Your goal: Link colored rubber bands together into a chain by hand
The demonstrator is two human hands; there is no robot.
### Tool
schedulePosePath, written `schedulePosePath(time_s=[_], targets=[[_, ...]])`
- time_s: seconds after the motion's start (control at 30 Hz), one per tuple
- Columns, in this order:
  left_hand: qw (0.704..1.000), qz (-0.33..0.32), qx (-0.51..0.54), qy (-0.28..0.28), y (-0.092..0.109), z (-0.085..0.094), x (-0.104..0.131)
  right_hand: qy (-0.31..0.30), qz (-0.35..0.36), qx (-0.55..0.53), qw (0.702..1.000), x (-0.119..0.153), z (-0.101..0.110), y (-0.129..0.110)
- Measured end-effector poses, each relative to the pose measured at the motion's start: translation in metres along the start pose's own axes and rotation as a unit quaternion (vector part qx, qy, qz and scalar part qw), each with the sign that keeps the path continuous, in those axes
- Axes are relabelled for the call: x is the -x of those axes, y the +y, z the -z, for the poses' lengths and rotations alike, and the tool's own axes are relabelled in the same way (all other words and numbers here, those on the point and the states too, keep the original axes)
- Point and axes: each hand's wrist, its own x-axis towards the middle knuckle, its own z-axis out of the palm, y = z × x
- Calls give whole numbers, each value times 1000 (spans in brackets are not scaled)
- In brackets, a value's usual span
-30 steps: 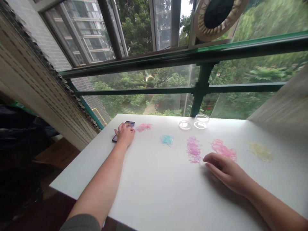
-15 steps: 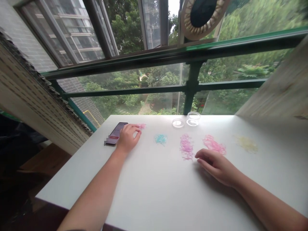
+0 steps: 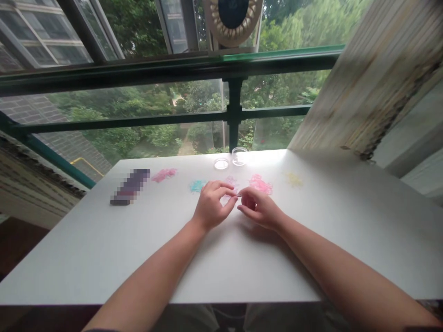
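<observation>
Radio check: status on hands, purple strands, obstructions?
Left hand and right hand: close together, grip unclear. Purple strands: partly hidden by hands. Transparent dishes: farther back, not in the way.

The curtain (image 3: 349,87), green railing (image 3: 138,73) and apartment block (image 3: 43,30) outside suggest a home.

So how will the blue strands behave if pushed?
Probably floppy: the blue strands look thin. Likely light too, given how small and sparse the pile looks. Apt to spread rather than slide as one piece, since they lie loose on the table.
</observation>
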Motion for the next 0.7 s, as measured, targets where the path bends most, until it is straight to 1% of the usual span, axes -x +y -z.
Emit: schedulePosePath(time_s=[0.1, 0.17, 0.23, 0.37, 0.47, 0.7], targets=[[999, 13, 41, 30, 11, -12, -8, 46, 14, -14, 999, 0, 1, 3], [998, 18, 52, 41, 12, -16, -9, 70, 15, -26, 997, 0, 2, 5], [998, 14, 54, 37, 9, -18, -5, 80, 14, -32, 996, 0, 3, 6], [999, 2, 52, 8, 0, -15, 5, 68, 19, 16, 997, 0, 3, 4], [999, -5, 47, -7, -3, -11, 8, 55, 22, 52, 997, -1, 3, 0], [998, -6, 55, -24, -3, -7, 8, 24, 13, 64, 998, 0, 3, -1]])
